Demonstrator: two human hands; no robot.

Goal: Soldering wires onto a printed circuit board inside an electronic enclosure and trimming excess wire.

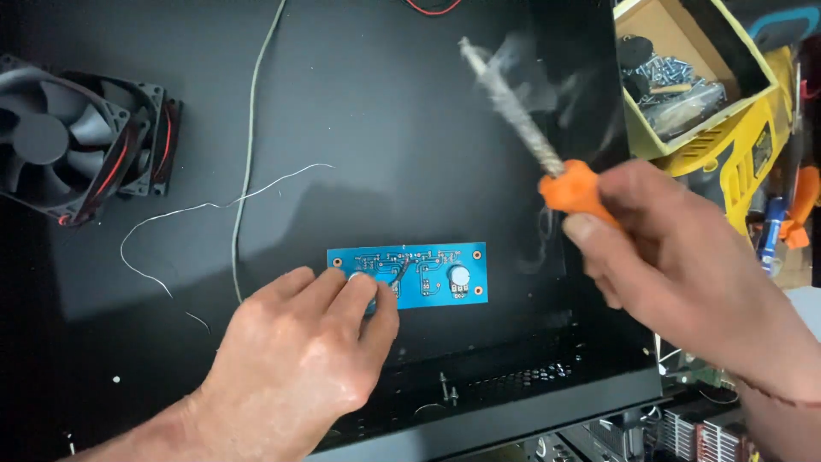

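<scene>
A small blue circuit board point(428, 269) lies flat on a black metal case panel point(385, 128). My left hand point(295, 364) rests on the panel, its fingertips pressing the board's left end near a round silver part. My right hand point(676, 257) grips the orange handle of a soldering iron point(530, 137), held up in the air to the right of the board. The iron's grey shaft points up and to the left, with faint smoke around its tip. A second round silver part sits on the board's right half.
A black cooling fan point(73, 137) with red wires sits at the left. Thin solder wire point(205, 205) loops across the panel. A cardboard box of screws point(676, 77) and a yellow tool point(744, 154) stand at the right.
</scene>
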